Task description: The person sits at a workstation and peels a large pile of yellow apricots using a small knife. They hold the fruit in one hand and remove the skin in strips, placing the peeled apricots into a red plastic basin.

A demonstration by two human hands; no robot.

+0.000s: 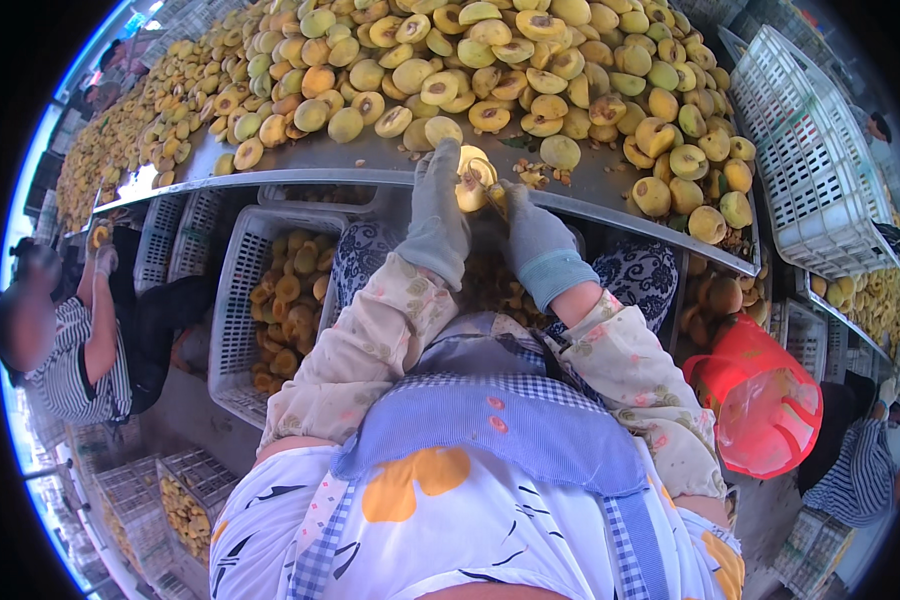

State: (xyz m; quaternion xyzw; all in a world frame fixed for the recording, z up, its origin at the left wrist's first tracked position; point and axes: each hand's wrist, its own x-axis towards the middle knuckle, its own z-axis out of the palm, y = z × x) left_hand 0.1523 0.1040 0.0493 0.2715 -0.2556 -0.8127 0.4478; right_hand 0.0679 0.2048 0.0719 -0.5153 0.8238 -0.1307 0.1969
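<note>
My left hand (436, 206), in a grey glove, holds a halved yellow peach-like fruit (472, 180) just above the metal table's near edge, its cut face showing. My right hand (529, 225), gloved too, grips a small tool (495, 196) whose curved metal end touches the cut face; its exact kind is unclear. Behind both hands, a heap of halved fruit (439, 88) covers much of the metal table (315, 159). Pit fragments (531, 174) lie on the metal to the right of the held fruit.
A white plastic crate of halves (232, 300) stands left of my legs. At right are a red plastic bucket (769, 405) and a large white crate (810, 157). One co-worker (82, 352) sits at left, another (855, 465) at right.
</note>
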